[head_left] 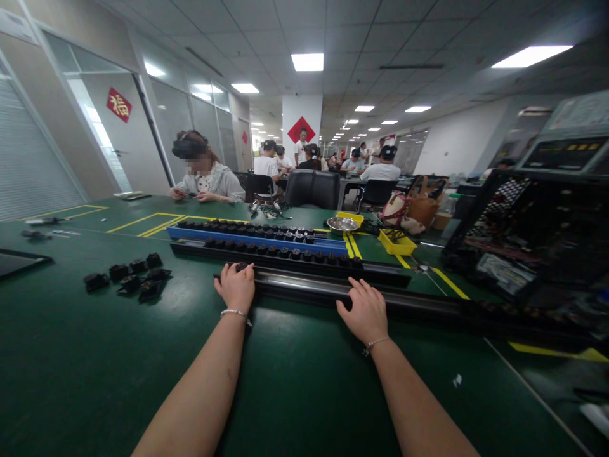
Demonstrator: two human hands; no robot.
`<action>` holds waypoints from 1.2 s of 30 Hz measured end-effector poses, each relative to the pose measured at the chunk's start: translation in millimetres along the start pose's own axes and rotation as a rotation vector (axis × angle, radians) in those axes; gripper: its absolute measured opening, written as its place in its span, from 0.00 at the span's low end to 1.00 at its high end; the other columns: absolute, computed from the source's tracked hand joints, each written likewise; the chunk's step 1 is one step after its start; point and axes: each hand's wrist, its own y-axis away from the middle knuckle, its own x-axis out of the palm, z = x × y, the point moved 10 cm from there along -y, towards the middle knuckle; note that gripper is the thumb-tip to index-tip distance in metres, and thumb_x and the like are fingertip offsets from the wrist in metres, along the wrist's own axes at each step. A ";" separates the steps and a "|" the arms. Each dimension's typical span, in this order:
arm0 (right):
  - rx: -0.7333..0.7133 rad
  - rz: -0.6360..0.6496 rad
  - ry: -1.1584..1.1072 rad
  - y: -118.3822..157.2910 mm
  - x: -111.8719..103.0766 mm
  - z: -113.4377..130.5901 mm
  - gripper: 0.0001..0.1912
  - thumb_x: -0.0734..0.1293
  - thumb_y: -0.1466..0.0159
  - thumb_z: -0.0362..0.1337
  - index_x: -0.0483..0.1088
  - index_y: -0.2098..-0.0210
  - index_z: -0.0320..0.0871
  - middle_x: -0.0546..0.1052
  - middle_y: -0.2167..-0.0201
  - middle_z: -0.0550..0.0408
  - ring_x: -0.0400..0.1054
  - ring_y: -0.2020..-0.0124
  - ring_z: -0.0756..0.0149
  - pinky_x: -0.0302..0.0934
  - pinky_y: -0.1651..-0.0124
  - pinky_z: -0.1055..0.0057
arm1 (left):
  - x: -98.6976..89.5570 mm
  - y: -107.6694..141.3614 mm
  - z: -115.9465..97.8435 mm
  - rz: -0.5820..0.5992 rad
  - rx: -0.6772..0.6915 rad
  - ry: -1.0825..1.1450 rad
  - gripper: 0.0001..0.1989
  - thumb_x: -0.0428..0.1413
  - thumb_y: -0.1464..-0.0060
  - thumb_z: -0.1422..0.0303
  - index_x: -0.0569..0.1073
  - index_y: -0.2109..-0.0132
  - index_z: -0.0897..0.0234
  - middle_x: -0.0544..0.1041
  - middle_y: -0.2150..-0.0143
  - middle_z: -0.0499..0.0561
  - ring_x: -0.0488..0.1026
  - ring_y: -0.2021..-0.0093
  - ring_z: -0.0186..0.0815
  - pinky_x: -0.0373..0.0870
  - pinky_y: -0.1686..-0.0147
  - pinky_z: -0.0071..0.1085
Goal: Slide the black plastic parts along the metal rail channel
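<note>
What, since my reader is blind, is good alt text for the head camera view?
A person's left hand and right hand rest at a long, glossy black rail on a green table. Beyond it, rows of small black parts line blue and black channels; loose dark pieces lie at left.

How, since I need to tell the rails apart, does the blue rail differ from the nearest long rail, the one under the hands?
The blue rail is bright blue; the nearest rail is dark with a shiny strip. The blue rail carries black parts, while the nearest rail's strip is bare between the left hand and right hand. Both are long and lie on the green table.
</note>
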 end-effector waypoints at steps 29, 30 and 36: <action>0.011 0.017 0.006 0.1 -3.0 0.5 0.11 0.61 0.43 0.44 0.68 0.72 0.43 0.68 0.45 0.50 0.56 0.42 0.53 0.47 0.42 0.54 | -9.1 -21.8 38.3 -0.106 -0.123 0.047 0.19 0.45 0.44 0.59 0.74 0.54 0.63 0.73 0.50 0.57 0.60 0.42 0.45 0.56 0.45 0.44; 0.010 0.018 0.006 0.2 -2.7 0.6 0.11 0.61 0.43 0.44 0.68 0.72 0.43 0.68 0.45 0.50 0.56 0.42 0.53 0.47 0.42 0.54 | -8.8 -22.8 38.9 -0.099 -0.124 0.046 0.19 0.45 0.44 0.59 0.74 0.55 0.64 0.74 0.51 0.58 0.61 0.43 0.46 0.57 0.46 0.44; 0.011 0.018 0.003 0.3 -2.4 0.4 0.12 0.61 0.43 0.44 0.69 0.71 0.43 0.68 0.45 0.49 0.56 0.42 0.53 0.47 0.42 0.54 | -5.4 -28.3 37.8 -0.053 -0.072 0.058 0.18 0.45 0.44 0.60 0.77 0.60 0.63 0.74 0.53 0.57 0.66 0.50 0.46 0.61 0.51 0.40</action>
